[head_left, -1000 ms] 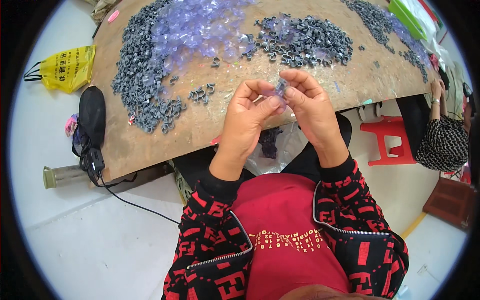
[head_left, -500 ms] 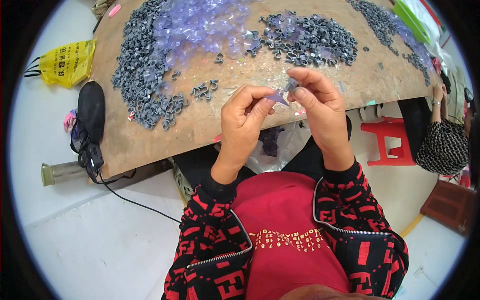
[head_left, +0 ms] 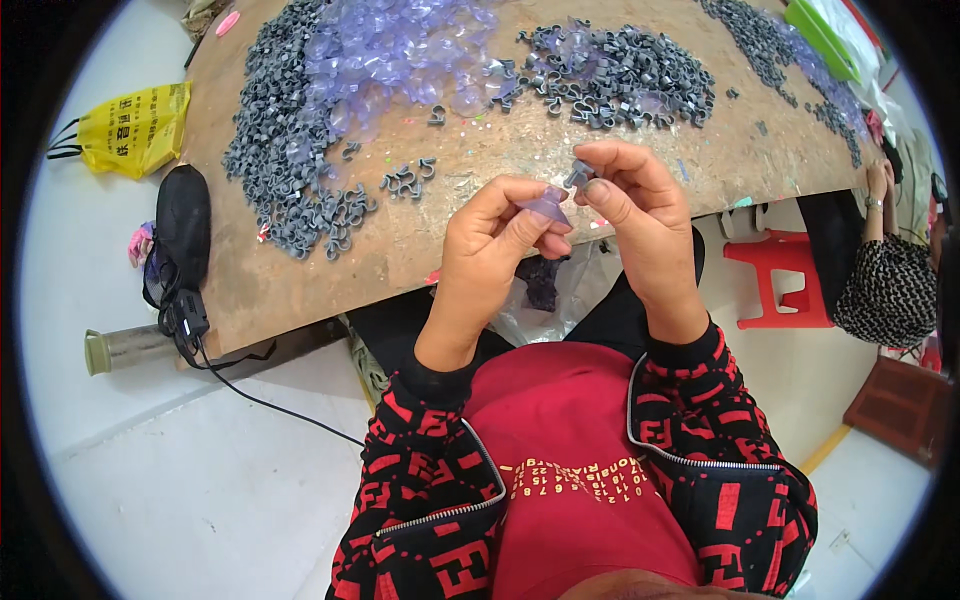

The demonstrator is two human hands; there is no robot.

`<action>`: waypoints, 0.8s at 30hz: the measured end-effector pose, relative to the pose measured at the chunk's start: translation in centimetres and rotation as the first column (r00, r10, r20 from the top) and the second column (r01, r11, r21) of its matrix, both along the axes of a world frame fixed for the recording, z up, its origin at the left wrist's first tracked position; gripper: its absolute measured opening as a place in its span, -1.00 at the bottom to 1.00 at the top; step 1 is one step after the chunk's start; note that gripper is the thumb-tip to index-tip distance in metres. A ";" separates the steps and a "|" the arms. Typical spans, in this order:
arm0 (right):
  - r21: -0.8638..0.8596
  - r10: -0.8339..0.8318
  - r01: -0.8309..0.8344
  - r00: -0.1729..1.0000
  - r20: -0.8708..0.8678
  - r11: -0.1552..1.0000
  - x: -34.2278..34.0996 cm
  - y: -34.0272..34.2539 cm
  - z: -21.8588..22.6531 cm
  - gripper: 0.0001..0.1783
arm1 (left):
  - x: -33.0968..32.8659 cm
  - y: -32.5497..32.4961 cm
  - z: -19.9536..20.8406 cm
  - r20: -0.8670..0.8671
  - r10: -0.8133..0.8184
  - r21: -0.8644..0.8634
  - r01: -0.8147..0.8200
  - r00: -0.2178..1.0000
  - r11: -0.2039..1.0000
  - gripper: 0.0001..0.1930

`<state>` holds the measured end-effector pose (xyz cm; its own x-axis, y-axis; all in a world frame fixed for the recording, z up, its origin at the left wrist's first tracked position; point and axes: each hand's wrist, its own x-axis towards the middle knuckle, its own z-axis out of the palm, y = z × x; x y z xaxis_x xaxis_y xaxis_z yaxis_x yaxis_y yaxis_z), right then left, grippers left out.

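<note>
A clear purple suction cup (head_left: 543, 206) is pinched between the thumb and fingers of my left hand (head_left: 492, 235), its knob pointing up and away from me. My right hand (head_left: 640, 195) grips a small grey plastic clip (head_left: 579, 174) at its fingertips. Cup and clip are close together but apart, held over the table's near edge. Beyond my hands lie a heap of grey clips (head_left: 625, 80) and a large pile of clear purple suction cups (head_left: 400, 50).
More grey clips (head_left: 290, 170) spread along the left of the wooden table (head_left: 320, 285). Left of it are a yellow bag (head_left: 135, 128) and a black cable (head_left: 270, 402). At the right are a red stool (head_left: 780, 275), a green tray (head_left: 822, 40) and another person's arm (head_left: 876, 205).
The suction cup in my left hand has turned so its knob shows on top. The clip in my right hand now stands apart from it, and its curved shape is plainer.
</note>
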<state>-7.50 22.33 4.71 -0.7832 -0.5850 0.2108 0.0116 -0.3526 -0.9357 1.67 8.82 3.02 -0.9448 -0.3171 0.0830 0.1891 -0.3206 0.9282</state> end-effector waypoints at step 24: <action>0.098 0.038 -0.019 0.981 -0.191 0.995 0.8 0.0 0.0 -0.74 | 0.4 0.5 0.7 -0.115 0.203 -0.520 -0.233 0.972 0.821 -0.86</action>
